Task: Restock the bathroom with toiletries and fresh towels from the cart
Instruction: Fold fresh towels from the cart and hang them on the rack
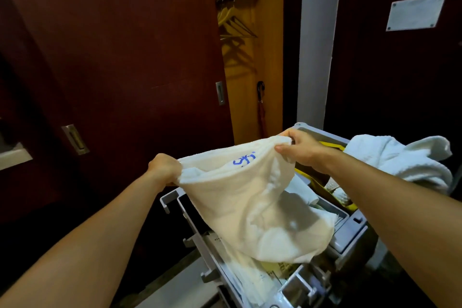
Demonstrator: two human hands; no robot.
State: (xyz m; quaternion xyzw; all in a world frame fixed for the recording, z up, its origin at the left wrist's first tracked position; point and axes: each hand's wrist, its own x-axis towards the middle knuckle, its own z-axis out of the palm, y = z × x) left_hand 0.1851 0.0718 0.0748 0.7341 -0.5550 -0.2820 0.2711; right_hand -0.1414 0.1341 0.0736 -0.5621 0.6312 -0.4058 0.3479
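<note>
Grey housekeeping cart (350, 230), top tray: crumpled white towel (405, 157) heaped over the far right rim; yellow item (332, 146) beside it (identity unclear); folded white cloth (303, 190) and printed packets (252, 280) in the open compartments.

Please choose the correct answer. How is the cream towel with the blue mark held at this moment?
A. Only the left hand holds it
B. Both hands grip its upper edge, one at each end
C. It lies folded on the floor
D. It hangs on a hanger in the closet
B: the left hand and the right hand each grip an end of the upper edge of the cream towel, which hangs down over the cart.
</note>
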